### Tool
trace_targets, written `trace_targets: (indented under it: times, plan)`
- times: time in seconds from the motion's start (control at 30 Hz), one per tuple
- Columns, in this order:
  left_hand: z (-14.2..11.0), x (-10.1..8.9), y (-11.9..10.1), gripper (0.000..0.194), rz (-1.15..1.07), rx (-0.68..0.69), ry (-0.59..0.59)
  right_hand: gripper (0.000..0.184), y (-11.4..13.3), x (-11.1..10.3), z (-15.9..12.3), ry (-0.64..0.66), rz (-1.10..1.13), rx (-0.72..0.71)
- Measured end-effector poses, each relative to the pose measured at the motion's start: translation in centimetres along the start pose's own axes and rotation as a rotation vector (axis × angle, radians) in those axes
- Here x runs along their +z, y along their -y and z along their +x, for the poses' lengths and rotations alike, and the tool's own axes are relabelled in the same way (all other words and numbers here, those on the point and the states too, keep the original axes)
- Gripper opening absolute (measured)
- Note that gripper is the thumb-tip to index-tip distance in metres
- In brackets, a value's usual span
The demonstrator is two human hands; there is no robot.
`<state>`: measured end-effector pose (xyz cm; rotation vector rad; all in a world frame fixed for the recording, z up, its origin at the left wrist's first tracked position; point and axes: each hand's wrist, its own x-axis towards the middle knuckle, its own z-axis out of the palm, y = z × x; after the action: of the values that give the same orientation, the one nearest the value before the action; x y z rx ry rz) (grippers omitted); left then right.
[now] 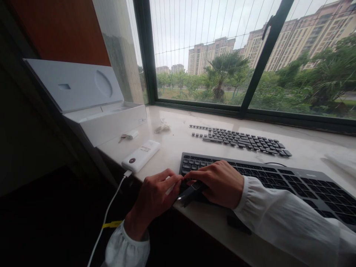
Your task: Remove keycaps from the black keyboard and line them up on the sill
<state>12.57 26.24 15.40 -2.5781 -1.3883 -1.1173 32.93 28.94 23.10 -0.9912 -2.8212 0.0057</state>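
Lower centre of the frame, the left hand [157,193] brings thumb and forefinger together at the near left corner of the keyboard [267,174], though I cannot tell whether they pinch anything, while the right hand [218,181] curls around a dark tool [191,193]. Careful work here likely means bracing the board, pressing straight and evenly, and keeping that tool's tip clear of the keys.

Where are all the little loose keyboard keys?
In the head view, right of centre, the loose keys lie in rows on the white ledge, between the keyboard and the window frame.
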Motion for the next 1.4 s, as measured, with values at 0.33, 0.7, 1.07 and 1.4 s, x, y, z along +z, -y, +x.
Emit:
trace_targets:
  times: [0.33, 0.7, 1.07, 1.4]
  plan:
    - [0.2, -0.2, -0.1, 0.02, -0.006, -0.036, 0.034, 0.036, -0.3, 0.8, 0.2, 0.007, 0.015, 0.014]
    - [0.2, -0.2, -0.1, 0.021, -0.043, -0.021, 0.02, 0.046, -0.8, 1.4, 0.1, -0.191, 0.111, 0.044]
    - [0.3, -0.6, -0.1, 0.027, -0.127, -0.104, -0.103, 0.028, -3.2, -1.8, -0.3, -0.197, -0.27, 0.308]
    - [0.7, -1.7, -1.0, 0.038, -0.153, -0.27, -0.135, 0.022, -4.8, -3.0, -5.0, -0.122, -0.364, 0.479]
